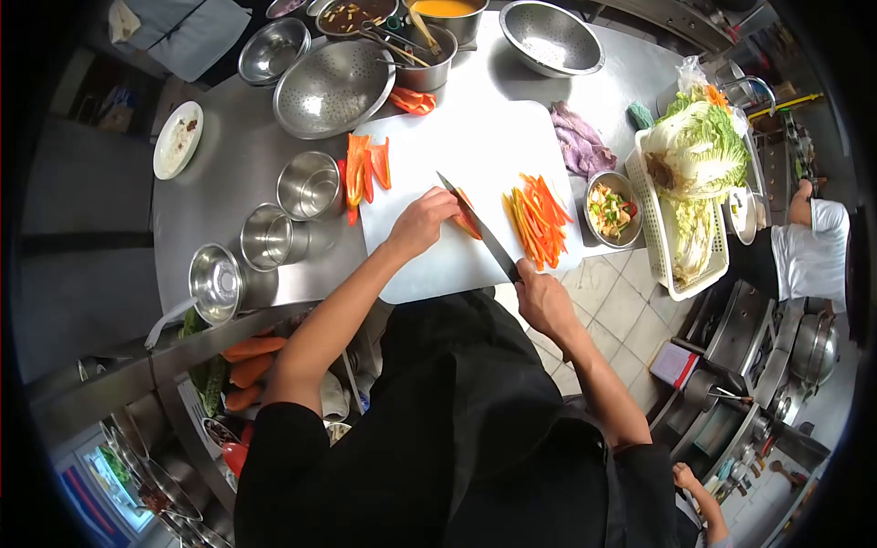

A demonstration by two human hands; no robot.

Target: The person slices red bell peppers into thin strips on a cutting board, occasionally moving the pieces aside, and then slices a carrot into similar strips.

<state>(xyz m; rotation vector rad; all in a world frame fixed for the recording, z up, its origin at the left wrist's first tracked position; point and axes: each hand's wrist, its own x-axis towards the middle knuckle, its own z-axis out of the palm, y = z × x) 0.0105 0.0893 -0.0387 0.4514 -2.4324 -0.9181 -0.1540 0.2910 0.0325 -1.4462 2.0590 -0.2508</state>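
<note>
On a white cutting board (429,265), my left hand (425,222) presses a piece of red bell pepper (469,222) down with its fingertips. My right hand (545,300) grips the handle of a kitchen knife (489,239), whose blade lies along the right side of that piece, close to my left fingers. To the right of the blade is a heap of thin orange-red pepper strips (539,222). Larger pepper pieces (359,169) rest at the board's left edge, and another red piece (413,100) lies at its far edge.
Steel pots (309,185) and a large colander (333,89) stand left of the board. On the right are a purple cloth (581,142), a bowl of chopped vegetables (613,210) and a white basket (676,290) holding cabbage (703,151). Another person (808,242) stands at far right.
</note>
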